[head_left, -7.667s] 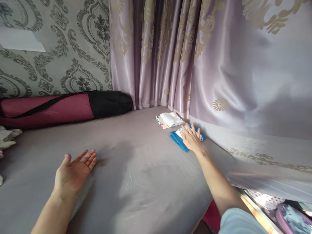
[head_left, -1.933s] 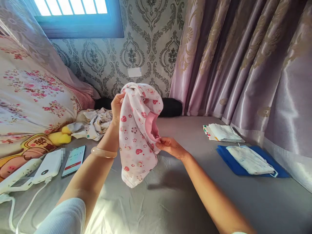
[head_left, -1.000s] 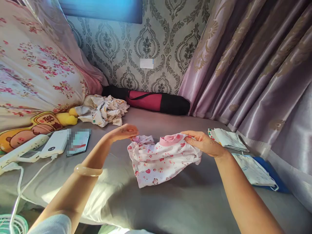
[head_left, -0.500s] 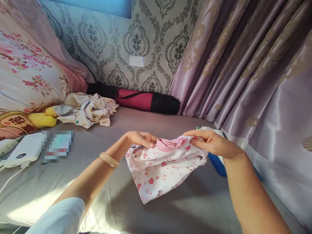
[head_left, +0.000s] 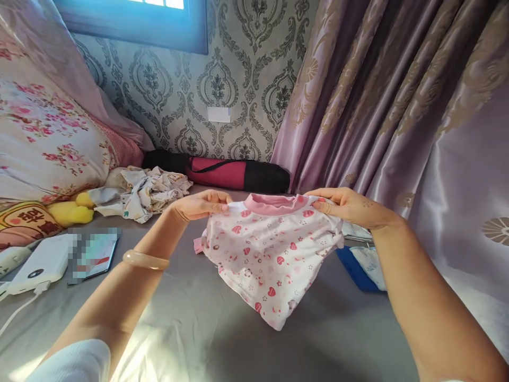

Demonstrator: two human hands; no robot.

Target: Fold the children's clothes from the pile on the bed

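A small white baby shirt [head_left: 270, 254] with a pink collar and red heart prints hangs between my two hands, above the grey bed sheet. My left hand [head_left: 204, 206] pinches it at one shoulder, thumb on top. The other shoulder is gripped between thumb and fingers of my right hand [head_left: 345, 208]. Its lower hem hangs loose and slants down to a corner. One pink cuff [head_left: 198, 245] pokes out below my left hand. Behind my right wrist lie folded clothes [head_left: 369, 262], white on blue, partly hidden.
Crumpled printed clothes [head_left: 147, 191] lie at the back left beside a yellow plush toy [head_left: 71, 212]. A white power bank [head_left: 42, 262] with a cable and a blurred flat item [head_left: 95, 254] rest at left. A black-and-red long bag [head_left: 222, 172] lies along the wall. Curtains [head_left: 358, 106] hang right.
Both hands have risen and moved apart, the left one leftward, so the shirt is stretched wider and its front shows more fully. The view has tilted up slightly.
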